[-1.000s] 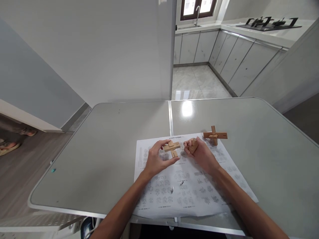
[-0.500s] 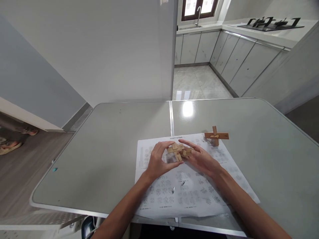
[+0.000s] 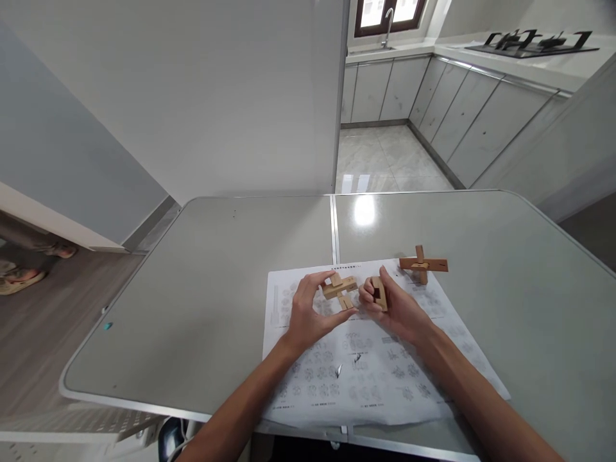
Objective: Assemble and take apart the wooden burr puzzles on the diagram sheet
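My left hand (image 3: 308, 301) is closed on a partly built wooden burr puzzle (image 3: 339, 288), its light pieces crossing one another between thumb and fingers. In my right hand (image 3: 392, 303) is a single notched wooden piece (image 3: 380, 294), held upright with its dark notch facing left. A small gap parts the two. Both hands are above a printed instruction sheet (image 3: 332, 404) that shows rows of small diagrams. A darker cross-shaped wooden puzzle (image 3: 423, 264) stands at the sheet's far right corner, beyond my right hand.
The sheet lies on a grey folding table (image 3: 192, 308) with a metal seam down its middle. A small teal object (image 3: 108, 326) is near the left edge. Another person's feet (image 3: 22, 280) show on the floor at far left. Beyond the table is a kitchen counter (image 3: 418, 50).
My right hand has drawn away to the right from the puzzle, and the notched piece now shows apart in its fingers. The left hand keeps its hold.
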